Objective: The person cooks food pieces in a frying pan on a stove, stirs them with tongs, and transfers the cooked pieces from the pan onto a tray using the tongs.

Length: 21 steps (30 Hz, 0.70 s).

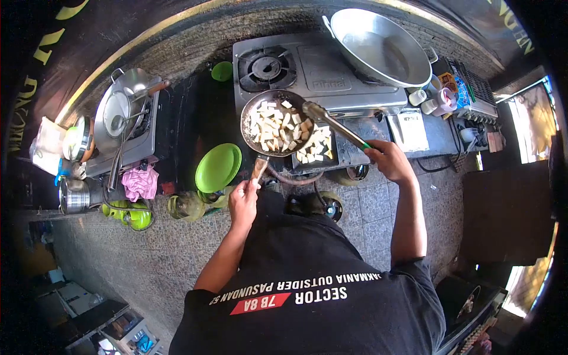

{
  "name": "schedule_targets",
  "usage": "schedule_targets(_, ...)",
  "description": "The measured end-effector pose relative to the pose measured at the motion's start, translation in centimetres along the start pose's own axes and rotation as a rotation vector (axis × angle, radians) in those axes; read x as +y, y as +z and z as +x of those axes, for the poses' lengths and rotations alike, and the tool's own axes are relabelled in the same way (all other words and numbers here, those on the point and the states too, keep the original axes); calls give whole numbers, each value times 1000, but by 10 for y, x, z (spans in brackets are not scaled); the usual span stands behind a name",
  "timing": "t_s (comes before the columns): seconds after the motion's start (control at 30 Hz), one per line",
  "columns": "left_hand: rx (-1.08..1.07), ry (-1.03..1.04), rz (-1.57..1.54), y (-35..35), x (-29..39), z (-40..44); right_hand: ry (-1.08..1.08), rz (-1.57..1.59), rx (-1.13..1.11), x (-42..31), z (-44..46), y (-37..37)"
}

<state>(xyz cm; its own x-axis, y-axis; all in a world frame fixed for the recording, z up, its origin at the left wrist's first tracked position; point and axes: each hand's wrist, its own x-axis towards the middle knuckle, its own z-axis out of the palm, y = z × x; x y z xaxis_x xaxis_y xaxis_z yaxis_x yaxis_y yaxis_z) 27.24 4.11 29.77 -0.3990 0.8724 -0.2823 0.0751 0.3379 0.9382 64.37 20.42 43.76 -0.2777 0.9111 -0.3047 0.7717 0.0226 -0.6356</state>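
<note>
My left hand point(242, 204) is closed around the handle of a dark frying pan point(285, 96), which is held level at the front of the stove. Many small pale cut pieces point(273, 127), some browned, cover the pan's bottom. In my right hand point(391, 161) is a pair of metal tongs point(338, 125) with green on the grip. Their tips hang over the pan's right side; whether they pinch a piece I cannot tell. Partly behind the pan, a black tray point(335, 160) holds more of the pale pieces.
A gas stove point(322, 59) carries a large metal wok point(355, 23) on its right. Left of the pan lies a green plate point(218, 168). Another stove point(151, 127) with pots stands far left, near a pink cloth point(141, 181). Cups point(417, 97) sit at right.
</note>
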Motion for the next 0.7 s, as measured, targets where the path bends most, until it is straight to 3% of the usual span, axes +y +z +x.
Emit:
schedule_targets(0.13,36,-32,-109,-2,-11,3,92,73,71,28,-7,13)
schedule_targets(0.27,96,26,80,-7,-1,1,-2,0,149,24,-13,17)
schedule_targets(0.43,57,62,231,-4,23,-8,-110,-348,94,-33,-6,7)
schedule_targets(0.53,55,173,245,4,20,-9,-81,-521,91,-48,6,13)
schedule_targets(0.57,26,117,189,3,12,-7,-61,-564,84,-45,13,16)
schedule_targets(0.7,17,118,167,6,17,-11,-56,-545,66,-45,21,19)
